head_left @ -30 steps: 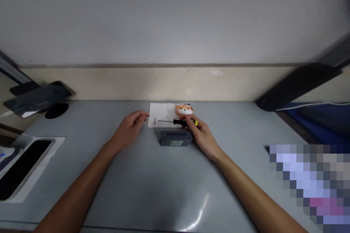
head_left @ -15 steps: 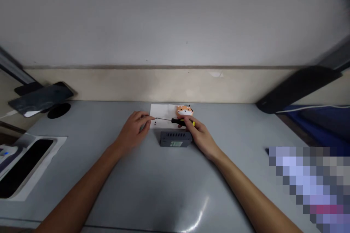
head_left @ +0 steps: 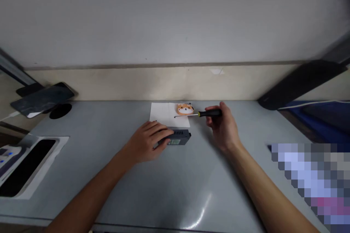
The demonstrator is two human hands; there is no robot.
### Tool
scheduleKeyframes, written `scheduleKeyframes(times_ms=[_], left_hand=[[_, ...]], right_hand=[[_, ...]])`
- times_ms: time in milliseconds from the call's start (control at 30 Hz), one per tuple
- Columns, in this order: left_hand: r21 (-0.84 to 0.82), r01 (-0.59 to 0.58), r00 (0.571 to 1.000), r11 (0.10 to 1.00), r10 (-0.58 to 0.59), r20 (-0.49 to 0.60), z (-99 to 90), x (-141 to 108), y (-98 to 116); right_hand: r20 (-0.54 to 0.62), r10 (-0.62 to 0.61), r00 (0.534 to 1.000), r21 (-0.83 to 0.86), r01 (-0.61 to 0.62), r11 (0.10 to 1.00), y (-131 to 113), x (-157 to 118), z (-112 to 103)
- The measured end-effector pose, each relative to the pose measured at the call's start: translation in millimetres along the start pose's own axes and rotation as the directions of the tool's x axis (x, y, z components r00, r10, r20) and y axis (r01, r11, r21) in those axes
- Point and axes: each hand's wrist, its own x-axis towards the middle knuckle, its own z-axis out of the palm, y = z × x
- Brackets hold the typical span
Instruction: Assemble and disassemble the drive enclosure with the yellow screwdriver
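A screwdriver (head_left: 213, 113) with a black handle and a bit of yellow at the collar is gripped in my right hand (head_left: 224, 129). Its thin shaft points left over a white sheet of paper (head_left: 161, 111), and a small dark speck, perhaps a screw, shows at the tip. My left hand (head_left: 149, 140) has its fingers on top and its thumb in front of a dark grey box (head_left: 186, 136) with vent slots and a pale label, covering the box's left part. Behind the screwdriver's shaft, an orange and white animal-face item (head_left: 185, 109) sits on the paper.
At left, a dark-screened phone (head_left: 35, 164) lies on white paper beside a white device (head_left: 8, 160). Another phone (head_left: 43, 98) leans on a stand at the back left. A long black object (head_left: 300, 83) stands at the back right. A pixelated patch (head_left: 308, 182) covers the right edge.
My left hand has left the screwdriver tip and moved down onto the grey box. My right hand has carried the screwdriver to the right, its shaft still pointing left.
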Motion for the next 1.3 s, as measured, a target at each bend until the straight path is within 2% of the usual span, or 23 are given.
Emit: scheduleKeyframes(times_ms=[167, 400, 700, 900, 1300], left_hand=[[-0.003, 0.041, 0.999, 0.999, -0.041, 0.009, -5.9, 0, 1], [0.084, 0.072, 0.995, 0.994, -0.065, -0.079, 13.1, 3, 19], [0.125, 0.086, 0.992, 0.988, -0.073, -0.102, 22.2, 5, 25], [0.144, 0.094, 0.989, 0.985, -0.076, -0.129, 26.5, 4, 27], [0.184, 0.051, 0.996, 0.982, -0.036, -0.081, 26.7, 5, 27]], right_hand=[[0.01, -0.034, 0.999, -0.047, 0.035, 0.998, -3, 3, -5], [0.047, -0.102, 0.994, -0.175, 0.109, 0.979, -4, 7, -9], [0.031, -0.047, 0.998, -0.155, 0.051, 0.987, 0, 7, -10], [0.067, -0.085, 0.994, -0.175, 0.096, 0.98, -2, 7, -10], [0.05, -0.129, 0.99, -0.243, 0.137, 0.96, 0, 9, -14]])
